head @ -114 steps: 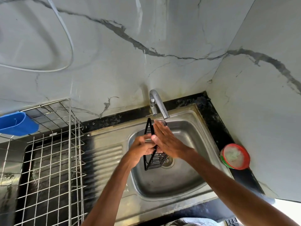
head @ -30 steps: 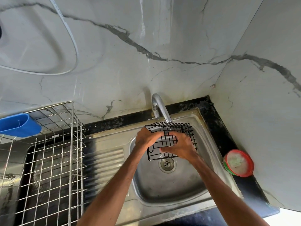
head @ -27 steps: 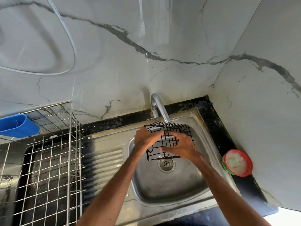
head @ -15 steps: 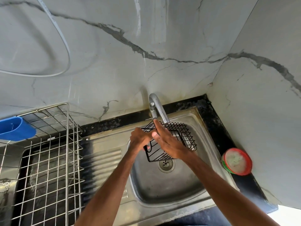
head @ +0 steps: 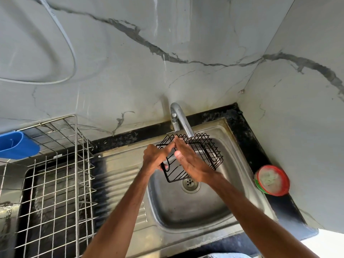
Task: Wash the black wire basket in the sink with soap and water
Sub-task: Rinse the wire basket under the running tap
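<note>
Black wire basket (head: pixel 206 149) hangs in the centre of the frame, held above the sink (head: pixel 186 211) with its far edge tucked right beneath the tap (head: pixel 181 121) and its nearest corner pointing down toward the drain (head: pixel 189 183). It sits tilted like a diamond and looks close to square, so I can't pick out a clear long axis. What matters for the next rub is that it lies straight ahead of both hands and between them, with neither arm having to reach further than the other. The left hand (head: pixel 155 159) is on the basket's left edge, most of its fingers curled round the rim wire to steady it and one finger stretched up along the frame. The right hand (head: pixel 191 162) lies flat across the mesh with fingers straight and together, pressing on the wires and gripping nothing, which reads to me as the scrubbing hand. The two meet at the fingertips near the spout. I can't make out for sure whether water is running. A red-rimmed tub (head: pixel 271 180), possibly the soap, stands on the black counter (head: pixel 247 138) at the right, well apart from the hands. A steel dish rack (head: pixel 55 183) fills the lower left.
</note>
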`<state>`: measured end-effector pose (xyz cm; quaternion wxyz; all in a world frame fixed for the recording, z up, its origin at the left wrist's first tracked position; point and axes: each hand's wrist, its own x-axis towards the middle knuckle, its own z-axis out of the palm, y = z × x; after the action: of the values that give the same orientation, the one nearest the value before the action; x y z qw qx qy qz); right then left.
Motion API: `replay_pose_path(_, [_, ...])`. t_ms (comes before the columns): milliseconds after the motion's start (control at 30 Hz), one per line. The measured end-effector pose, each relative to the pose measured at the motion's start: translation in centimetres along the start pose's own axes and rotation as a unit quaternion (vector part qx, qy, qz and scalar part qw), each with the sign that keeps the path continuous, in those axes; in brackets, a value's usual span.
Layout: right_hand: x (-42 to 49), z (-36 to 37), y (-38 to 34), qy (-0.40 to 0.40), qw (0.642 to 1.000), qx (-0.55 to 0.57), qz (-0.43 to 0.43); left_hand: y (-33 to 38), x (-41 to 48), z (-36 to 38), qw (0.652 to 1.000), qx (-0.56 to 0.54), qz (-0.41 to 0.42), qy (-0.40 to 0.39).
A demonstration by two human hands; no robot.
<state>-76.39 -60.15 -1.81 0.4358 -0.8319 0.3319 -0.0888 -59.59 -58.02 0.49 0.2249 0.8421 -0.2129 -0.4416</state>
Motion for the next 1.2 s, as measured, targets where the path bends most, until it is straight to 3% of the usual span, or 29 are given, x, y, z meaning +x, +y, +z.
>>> replay_pose_path(67, [0.1,-0.8,2.7,0.021,0.999,-0.049,0.011,-0.2,-0.1,-0.4,1.0,-0.02,0.004,-0.004])
replay_pose_path(167, [0.4,-2.8,5.7,0.019,0.979,-0.055,0.193,-0.2,-0.3,-0.9,1.0,-0.021,0.01,-0.004])
replay_pose_path(233, [1.0,-3.3,6.7,0.014,0.968,-0.044,0.248,-0.1,-0.4,-0.9,1.0,-0.013,0.014,0.005])
replay_pose_path(300, [1.3,-2.7,5.2,0.009,0.975,-0.063,0.211,0.1,-0.3,-0.8,1.0,-0.019,0.014,0.011])
replay_pose_path(400, [0.7,-0.3,0.7,-0.009,0.995,-0.087,0.056,0.4,0.2,-0.8,1.0,-0.02,0.006,0.013])
replay_pose_path(533, [-0.2,0.5,-0.3,0.008,0.997,-0.067,-0.032,-0.2,0.3,-1.5,1.0,-0.022,0.004,-0.005])
replay_pose_path(600, [0.3,-0.6,2.6,0.02,0.994,-0.107,0.012,-0.7,0.0,-2.0,1.0,-0.029,0.006,-0.011])
replay_pose_path(700, [1.4,-2.3,5.9,0.0,0.977,-0.076,0.199,-1.1,-0.3,-2.2,1.0,-0.025,0.002,-0.011])
replay_pose_path(767, [2.2,-2.3,5.9,0.006,0.968,-0.071,0.242,-1.0,-0.4,-2.3,1.0,-0.023,0.001,-0.009])
replay_pose_path(833, [2.9,-1.2,4.0,0.027,0.975,-0.094,0.199,-0.8,-0.4,-2.3,1.0,-0.021,0.0,-0.009])
replay_pose_path(967, [2.7,1.2,-1.6,0.0,0.992,-0.122,0.01,-0.1,-0.7,-2.6,0.999,-0.036,-0.001,-0.009])
replay_pose_path(1033, [2.5,0.6,-1.1,-0.003,0.992,-0.128,-0.02,-0.2,-0.8,-2.8,0.999,-0.042,-0.006,-0.014])
replay_pose_path(1100, [2.6,-0.7,1.7,-0.001,0.985,-0.169,0.025,-0.4,-0.9,-2.8,0.998,-0.053,-0.008,-0.021])
replay_pose_path(1200, [2.2,-3.1,5.8,0.027,0.971,-0.148,0.188,-0.7,-1.1,-2.3,0.998,-0.055,0.003,-0.018])
